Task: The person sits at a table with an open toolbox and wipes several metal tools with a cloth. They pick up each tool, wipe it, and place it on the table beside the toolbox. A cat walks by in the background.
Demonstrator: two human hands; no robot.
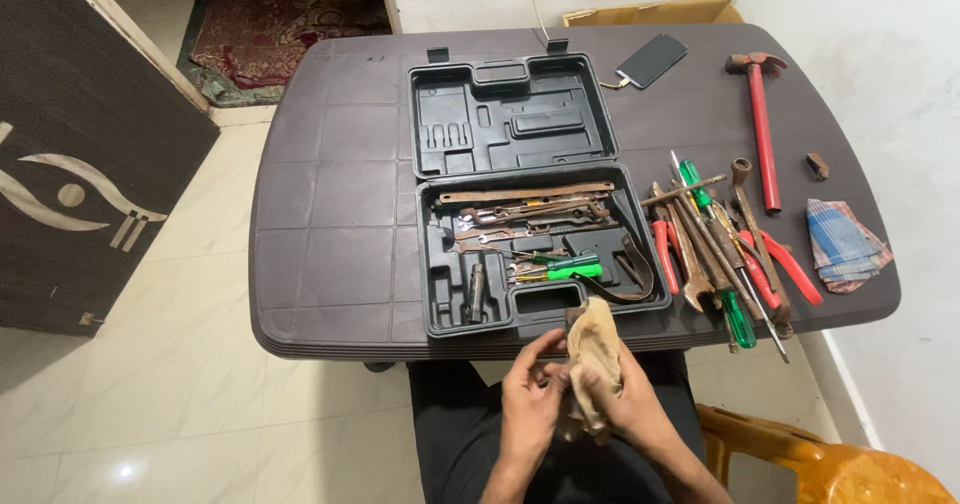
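Both hands sit below the near edge of the desk [330, 214], over the person's lap, so nothing they hold is on the desk itself.

Going left to right: left hand [528, 389] has its fingers curled in toward the middle, fingertips pinching at something small and dark that's mostly buried in the tan cloth [592, 359]. Can't tell what that little piece is, too hidden. Right hand [628, 404] is wrapped around the cloth from the other side, closed on it, with the cloth bunched up and sticking upward toward the desk edge. So the cloth's long axis runs roughly near-to-far, and it sits between the two hands, more in the right grip than the left.

Straight ahead of the cloth, just past the near edge, is the open black tool case [540, 244], its bottom tray holding rusty wrenches and two green-handled screwdrivers [560, 266]. Lid half lies flat toward the far edge.

Further right on the desk there's a loose pile of tools [720, 249]: red-handled pliers, spanners, more screwdrivers. Beyond that a red-handled hammer [762, 129] lying near-to-far, a checked rag [845, 244] by the right edge, and a phone [652, 60] at the far edge.

The case is nearer both hands than the pile.
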